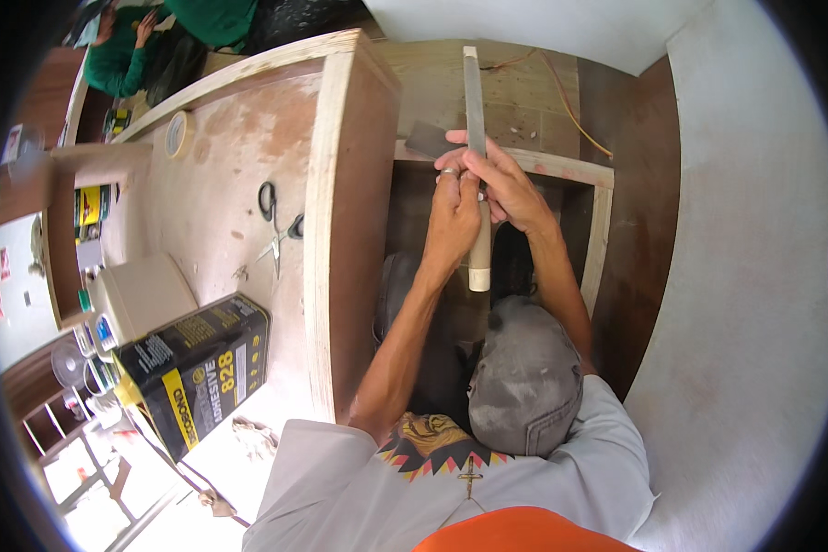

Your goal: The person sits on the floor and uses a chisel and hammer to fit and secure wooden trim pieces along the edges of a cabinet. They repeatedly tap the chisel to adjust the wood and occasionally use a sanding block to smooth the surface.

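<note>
Brown wooden desk (235, 156) with pale timber edging stands to the left, carrying a black-and-yellow rectangular tin (202, 373). A grey, pale-smudged rounded fabric form (524, 377) sits below the hands; whether cap or knee, I cannot tell. An orange curved shape (524, 534) is cut off by the lower edge. Running lengthwise between the hands, a long narrow grey-and-beige strip (474, 97) extends beyond the fingers and below the wrists. Left hand (454, 216) and right hand (517, 193) grasp its middle, hiding that stretch. Contact between the fingers and a dark flat rectangular piece (430, 140) is unclear.
</note>
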### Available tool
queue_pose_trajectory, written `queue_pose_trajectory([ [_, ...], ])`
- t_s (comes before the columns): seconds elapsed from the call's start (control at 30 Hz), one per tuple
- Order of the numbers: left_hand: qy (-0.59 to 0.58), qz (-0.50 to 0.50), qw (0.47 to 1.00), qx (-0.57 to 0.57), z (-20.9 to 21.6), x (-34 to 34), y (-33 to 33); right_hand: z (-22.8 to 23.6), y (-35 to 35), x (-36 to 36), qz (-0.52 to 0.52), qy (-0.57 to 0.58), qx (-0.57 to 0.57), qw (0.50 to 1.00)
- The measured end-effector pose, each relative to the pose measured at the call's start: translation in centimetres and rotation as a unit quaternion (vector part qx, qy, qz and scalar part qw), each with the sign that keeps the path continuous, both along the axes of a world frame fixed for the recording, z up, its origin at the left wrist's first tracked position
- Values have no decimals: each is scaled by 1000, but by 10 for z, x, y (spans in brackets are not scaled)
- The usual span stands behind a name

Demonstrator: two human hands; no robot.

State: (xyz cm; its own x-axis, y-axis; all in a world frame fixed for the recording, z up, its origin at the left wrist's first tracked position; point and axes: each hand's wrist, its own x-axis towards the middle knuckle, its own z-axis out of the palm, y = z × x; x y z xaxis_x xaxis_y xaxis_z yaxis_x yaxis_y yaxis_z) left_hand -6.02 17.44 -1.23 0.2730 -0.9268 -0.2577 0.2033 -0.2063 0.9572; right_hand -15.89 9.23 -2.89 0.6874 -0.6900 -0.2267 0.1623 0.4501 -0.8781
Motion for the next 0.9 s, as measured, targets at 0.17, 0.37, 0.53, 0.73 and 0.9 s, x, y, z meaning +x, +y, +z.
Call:
queue_pose_trajectory([
  [0.17,-313,-44,947,-53,35,18,-11,-13,-12,18,-126,-89,61,986],
  [0.37,-481,139,857,-123,107,86,-8,-16,11,33,-61,-33,50,996],
  [0.53,-543,209,807,-105,104,133,-41,-25,-4,41,-124,-9,85,989],
  [0.73,-507,224,819,-145,59,150,-57,-20,-56,83,-216,-88,172,957],
  [0.9,-532,196,813,-135,57,148,-55,-12,-77,122,-252,-115,172,945],
])
